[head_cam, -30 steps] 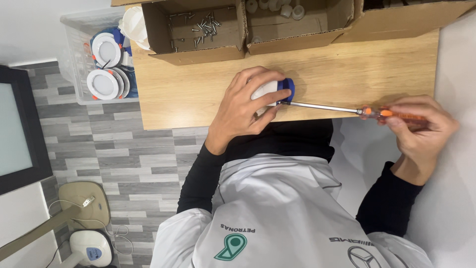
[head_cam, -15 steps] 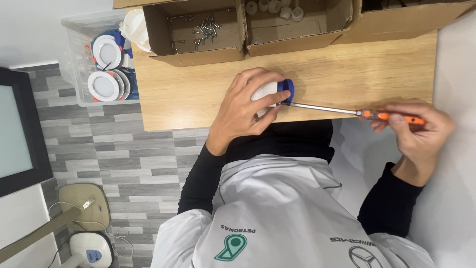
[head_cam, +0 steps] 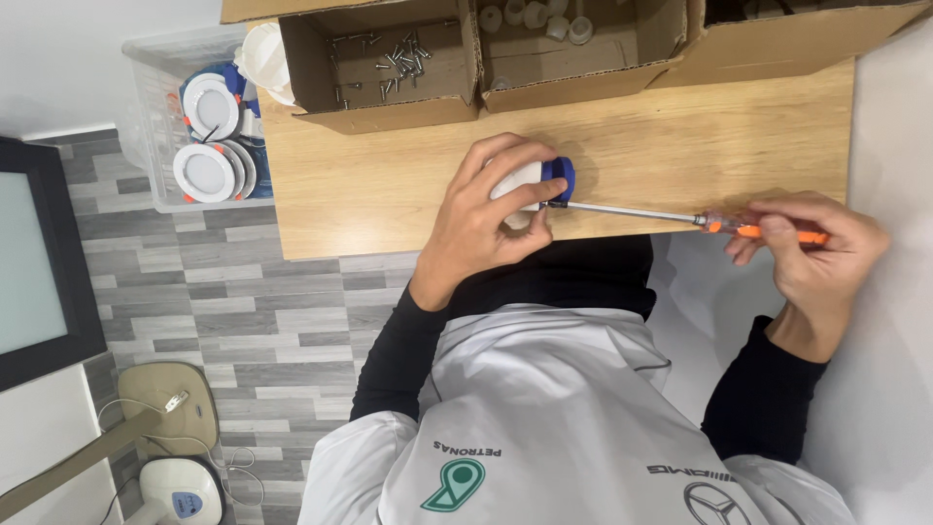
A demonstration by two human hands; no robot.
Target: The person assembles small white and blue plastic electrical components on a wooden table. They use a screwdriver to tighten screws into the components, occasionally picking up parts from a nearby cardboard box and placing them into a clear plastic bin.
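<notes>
1. Left of centre, the left hand (head_cam: 491, 219) has its grip closed around a white-and-blue fitting (head_cam: 540, 181) at the near edge of the bench (head_cam: 389, 185).
2. Centre, the screwdriver (head_cam: 680, 218) tip meets the fitting's blue end; a slip off the screw could jab the nearby thumb.
3. Right, the right hand (head_cam: 812, 255) grips the orange handle off the bench edge; a tilted shaft risks cam-out.

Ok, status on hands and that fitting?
Left hand clamps white-and-blue fitting on wooden table. Right hand grips orange-handled screwdriver, tip at fitting. Nothing in the way.
</notes>
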